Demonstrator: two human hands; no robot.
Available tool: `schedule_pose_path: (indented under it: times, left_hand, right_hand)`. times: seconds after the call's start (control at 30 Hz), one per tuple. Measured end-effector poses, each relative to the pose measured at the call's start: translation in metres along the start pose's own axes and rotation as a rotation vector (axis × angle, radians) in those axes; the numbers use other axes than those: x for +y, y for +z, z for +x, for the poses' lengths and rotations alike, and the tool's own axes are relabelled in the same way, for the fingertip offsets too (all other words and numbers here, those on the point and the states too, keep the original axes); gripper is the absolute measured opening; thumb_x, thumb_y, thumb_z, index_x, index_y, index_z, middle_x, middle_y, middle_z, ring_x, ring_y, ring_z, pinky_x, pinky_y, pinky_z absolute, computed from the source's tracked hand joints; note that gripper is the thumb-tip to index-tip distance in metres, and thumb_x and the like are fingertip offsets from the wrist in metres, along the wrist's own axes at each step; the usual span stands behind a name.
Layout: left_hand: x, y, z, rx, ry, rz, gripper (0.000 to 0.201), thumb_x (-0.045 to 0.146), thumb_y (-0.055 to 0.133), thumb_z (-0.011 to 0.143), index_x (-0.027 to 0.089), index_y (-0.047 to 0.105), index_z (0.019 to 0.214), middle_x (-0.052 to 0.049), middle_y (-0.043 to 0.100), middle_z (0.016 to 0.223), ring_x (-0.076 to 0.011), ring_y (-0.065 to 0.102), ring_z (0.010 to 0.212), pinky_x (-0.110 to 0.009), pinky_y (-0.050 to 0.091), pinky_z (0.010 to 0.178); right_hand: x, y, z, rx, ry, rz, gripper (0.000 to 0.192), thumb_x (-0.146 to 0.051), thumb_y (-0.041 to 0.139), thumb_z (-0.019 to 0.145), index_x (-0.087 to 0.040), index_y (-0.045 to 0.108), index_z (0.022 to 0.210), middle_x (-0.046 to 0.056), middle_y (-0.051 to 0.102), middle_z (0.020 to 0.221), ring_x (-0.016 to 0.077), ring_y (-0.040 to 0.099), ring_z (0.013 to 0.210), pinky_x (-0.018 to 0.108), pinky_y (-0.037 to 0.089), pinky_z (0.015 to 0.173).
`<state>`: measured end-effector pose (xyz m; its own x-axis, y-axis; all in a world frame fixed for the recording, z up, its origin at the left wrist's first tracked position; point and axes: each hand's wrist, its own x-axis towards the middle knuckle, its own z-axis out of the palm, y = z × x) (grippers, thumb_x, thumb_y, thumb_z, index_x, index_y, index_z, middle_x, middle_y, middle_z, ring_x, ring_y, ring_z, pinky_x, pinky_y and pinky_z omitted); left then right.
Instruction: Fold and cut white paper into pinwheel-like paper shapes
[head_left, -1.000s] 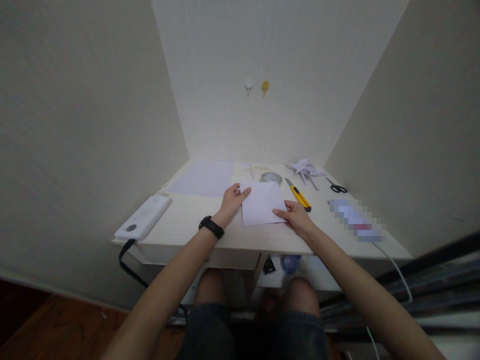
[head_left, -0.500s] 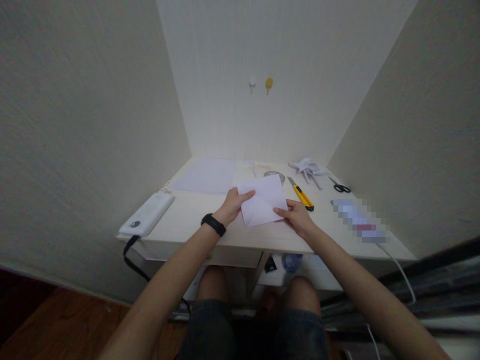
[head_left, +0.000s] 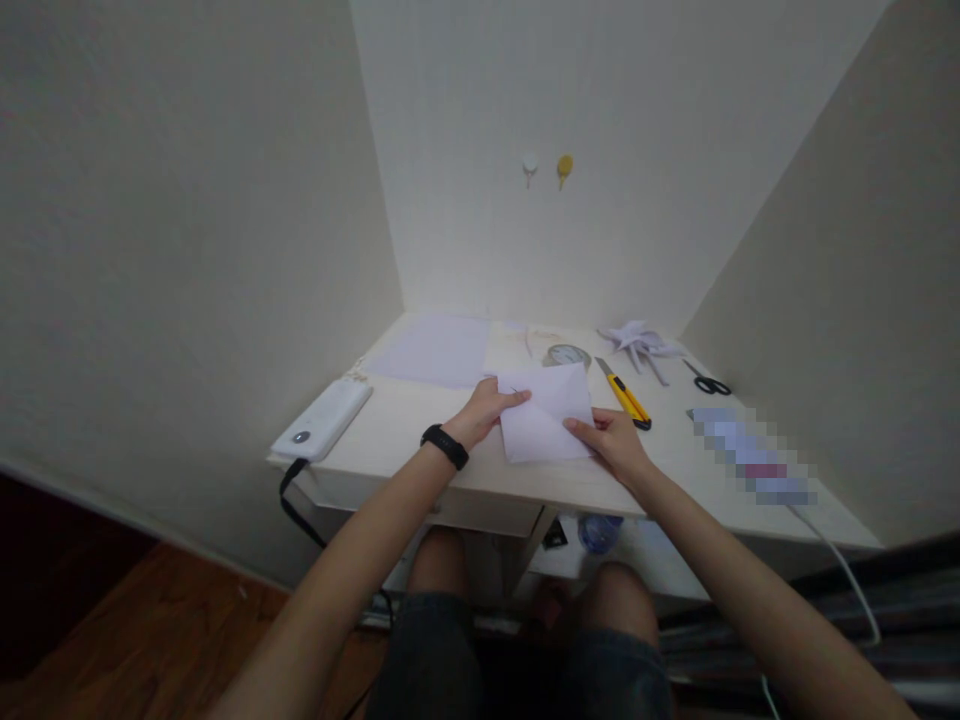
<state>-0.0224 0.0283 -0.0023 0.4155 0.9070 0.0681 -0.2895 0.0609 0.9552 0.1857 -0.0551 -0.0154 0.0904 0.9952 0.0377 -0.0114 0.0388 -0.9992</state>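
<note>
Cream walls closing round pale wooden counter [head_left: 420,440] in narrow alcove. Head view: folded white paper sheet [head_left: 546,420] lying near front edge, raised flap showing. Left hand [head_left: 486,408], black wristband behind it, pinching sheet's upper left corner; right hand [head_left: 611,440] pressing lower right edge, fingers spread flat. Risk: uneven pressure likely skewing crease; paper sliding toward edge. Yellow utility knife [head_left: 624,396] lying just beside right hand, so careless sweep risking knock or cut. Black scissors [head_left: 709,383] well apart.
</note>
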Motion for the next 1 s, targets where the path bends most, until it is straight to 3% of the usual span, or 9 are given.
schedule_pose_path:
  times: [0.07,0.13,0.27,0.4,0.57,0.67,0.83,0.9,1.0]
  left_hand:
    - [-0.002,-0.004,0.0,0.03,0.007,0.06,0.045,0.029,0.089,0.056,0.009,0.07,0.092,-0.012,0.073,0.092,-0.0212,0.066,0.078,-0.035,0.052,0.075]
    - [-0.003,-0.01,0.0,0.056,0.018,0.12,0.04,0.027,0.086,0.058,0.01,0.071,0.092,-0.01,0.073,0.09,-0.0192,0.065,0.075,-0.033,0.05,0.071]
    - [0.0,-0.025,-0.001,0.024,0.078,0.272,0.03,0.025,0.081,0.062,0.011,0.072,0.087,-0.007,0.072,0.085,-0.0167,0.062,0.072,-0.029,0.047,0.068]
    - [0.006,-0.036,-0.003,-0.004,0.143,0.604,0.02,0.03,0.077,0.068,0.012,0.071,0.073,-0.004,0.068,0.071,-0.0163,0.059,0.066,-0.029,0.044,0.065]
    - [0.029,-0.054,-0.01,0.192,0.273,0.907,0.026,0.039,0.071,0.08,0.015,0.075,0.09,-0.008,0.072,0.08,-0.0191,0.063,0.074,-0.029,0.044,0.069]
    - [0.064,-0.087,-0.014,0.288,0.241,1.16,0.027,0.036,0.058,0.09,0.016,0.076,0.09,-0.01,0.073,0.08,-0.0208,0.064,0.077,-0.03,0.044,0.072]
    - [0.132,-0.162,-0.019,0.481,0.052,1.794,0.021,0.016,0.057,0.086,0.015,0.077,0.088,-0.018,0.073,0.092,-0.0285,0.065,0.09,-0.035,0.041,0.078]
    - [0.147,-0.182,-0.02,0.481,-0.04,1.941,0.022,0.01,0.056,0.083,0.013,0.077,0.089,-0.02,0.072,0.095,-0.0312,0.065,0.094,-0.037,0.041,0.08]
    - [0.154,-0.196,-0.019,0.431,-0.137,2.016,0.017,0.007,0.059,0.08,0.012,0.075,0.082,-0.021,0.071,0.094,-0.0332,0.064,0.099,-0.038,0.041,0.084]
  right_hand:
    - [0.003,-0.002,0.0,0.04,-0.041,-0.148,0.052,-0.054,0.081,0.061,-0.013,0.075,0.091,0.008,0.074,0.075,0.0234,0.064,0.062,0.034,0.05,0.056]
    - [0.002,-0.004,-0.001,0.087,-0.11,-0.309,0.061,-0.056,0.075,0.067,-0.011,0.072,0.109,0.006,0.072,0.072,0.0209,0.062,0.059,0.031,0.047,0.054]
    - [-0.002,-0.002,-0.004,0.159,-0.185,-0.558,0.078,-0.054,0.067,0.074,-0.01,0.054,0.138,-0.003,0.062,0.054,0.0158,0.052,0.049,0.029,0.042,0.053]
    - [-0.003,0.002,-0.008,0.12,-0.231,-0.709,0.07,-0.052,0.063,0.077,-0.014,0.058,0.135,-0.005,0.059,0.051,0.0164,0.054,0.05,0.029,0.043,0.057]
    - [-0.004,0.005,-0.013,0.132,-0.257,-0.83,0.065,-0.059,0.055,0.081,-0.014,0.064,0.127,-0.003,0.058,0.048,0.0195,0.058,0.049,0.031,0.043,0.057]
    - [-0.004,0.005,-0.017,0.195,-0.296,-0.877,0.063,-0.062,0.051,0.083,-0.016,0.066,0.124,-0.002,0.059,0.048,0.0209,0.06,0.049,0.032,0.043,0.056]
    - [-0.001,0.005,-0.019,0.252,-0.376,-0.914,0.059,-0.06,0.048,0.085,-0.017,0.067,0.122,-0.001,0.058,0.047,0.0208,0.061,0.047,0.031,0.043,0.053]
    - [0.0,0.005,-0.02,0.272,-0.391,-0.924,0.059,-0.06,0.048,0.086,-0.018,0.068,0.121,-0.001,0.059,0.049,0.021,0.062,0.047,0.031,0.043,0.053]
    - [0.001,0.005,-0.019,0.292,-0.402,-0.94,0.059,-0.061,0.046,0.086,-0.019,0.068,0.121,0.001,0.061,0.051,0.0221,0.063,0.048,0.031,0.043,0.052]
